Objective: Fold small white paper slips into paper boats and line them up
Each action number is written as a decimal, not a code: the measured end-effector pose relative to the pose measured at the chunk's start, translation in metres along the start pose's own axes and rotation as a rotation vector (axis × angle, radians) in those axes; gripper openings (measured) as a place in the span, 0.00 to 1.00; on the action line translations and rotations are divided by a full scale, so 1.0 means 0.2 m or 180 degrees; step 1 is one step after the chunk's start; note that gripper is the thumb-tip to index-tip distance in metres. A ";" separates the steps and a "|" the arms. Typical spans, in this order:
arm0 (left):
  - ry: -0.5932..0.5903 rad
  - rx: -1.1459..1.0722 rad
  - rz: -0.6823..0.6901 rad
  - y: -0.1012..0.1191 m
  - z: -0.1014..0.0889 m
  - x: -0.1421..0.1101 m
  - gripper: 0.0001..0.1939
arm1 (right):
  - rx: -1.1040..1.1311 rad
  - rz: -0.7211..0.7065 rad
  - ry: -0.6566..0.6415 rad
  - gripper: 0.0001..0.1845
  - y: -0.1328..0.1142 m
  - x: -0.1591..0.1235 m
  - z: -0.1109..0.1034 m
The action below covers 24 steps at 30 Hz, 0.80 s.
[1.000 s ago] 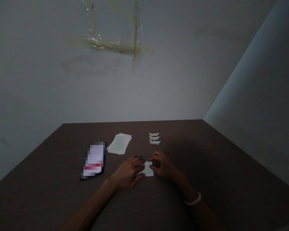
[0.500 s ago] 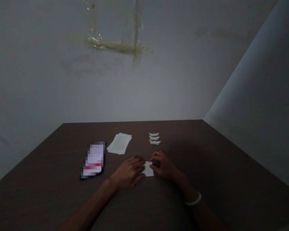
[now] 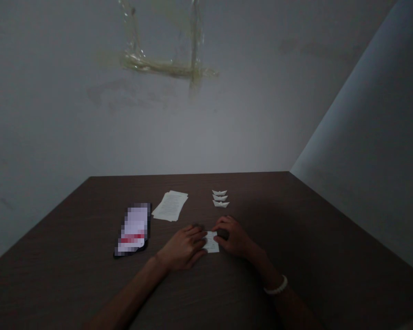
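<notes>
A small white piece of paper (image 3: 211,243) lies on the dark wooden table (image 3: 296,238) between my hands. My left hand (image 3: 184,246) rests on its left edge, fingers curled and pressing down. My right hand (image 3: 234,237) presses on its right and top edge with bent fingers; a pale bead bracelet (image 3: 276,287) is on that wrist. Just beyond my hands three small white folded paper boats (image 3: 220,198) sit in a short column.
A stack of white paper sheets (image 3: 170,205) lies at the back left of my hands. Further left lies a dark phone with a lit screen (image 3: 133,228). Grey walls stand behind and to the right of the table; old tape marks the back wall.
Both hands stay on the paper; my left fingers have crept slightly further over its left side. Nothing else has moved.
</notes>
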<state>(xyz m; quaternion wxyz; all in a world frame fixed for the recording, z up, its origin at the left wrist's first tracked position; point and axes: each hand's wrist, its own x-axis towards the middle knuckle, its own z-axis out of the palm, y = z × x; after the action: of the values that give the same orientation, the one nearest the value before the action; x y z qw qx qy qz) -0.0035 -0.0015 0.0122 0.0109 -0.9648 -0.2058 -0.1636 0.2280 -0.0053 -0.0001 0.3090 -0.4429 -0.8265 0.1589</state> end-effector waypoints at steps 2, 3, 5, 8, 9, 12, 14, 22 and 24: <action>-0.0012 0.0008 -0.0001 0.00 0.00 0.00 0.10 | -0.0005 0.0001 0.0002 0.12 -0.01 0.00 0.00; -0.0014 0.0013 0.0002 0.00 0.00 0.00 0.10 | -0.0006 -0.0004 -0.0001 0.12 -0.01 0.00 0.00; -0.0040 0.0025 0.0016 0.00 0.01 0.00 0.10 | -0.0004 -0.0012 -0.0005 0.12 -0.01 0.00 0.00; -0.0090 0.0048 0.0038 0.00 0.01 0.00 0.10 | -0.0009 -0.0018 -0.0013 0.12 0.00 -0.01 0.00; -0.0104 0.0051 0.0049 0.00 0.01 0.00 0.11 | -0.0014 -0.0019 -0.0016 0.12 0.00 -0.01 0.00; -0.0123 0.0031 0.0062 0.00 0.00 0.01 0.10 | -0.0016 -0.0031 -0.0003 0.13 0.01 -0.01 0.01; -0.0102 0.0026 0.0045 0.00 0.00 0.01 0.10 | 0.0001 -0.0041 0.0017 0.13 0.02 -0.01 0.02; -0.0038 -0.0110 -0.0011 0.00 0.00 0.00 0.09 | -0.0137 -0.0095 -0.0117 0.14 -0.01 -0.01 0.00; -0.0018 -0.0170 -0.0026 0.00 0.00 0.00 0.09 | -0.0217 -0.0101 -0.0168 0.15 -0.02 -0.02 0.00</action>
<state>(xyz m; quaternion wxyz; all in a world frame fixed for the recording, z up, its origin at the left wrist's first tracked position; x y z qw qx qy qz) -0.0032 -0.0012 0.0123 -0.0160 -0.9643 -0.2053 -0.1664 0.2271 -0.0105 0.0018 0.2742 -0.4357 -0.8462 0.1373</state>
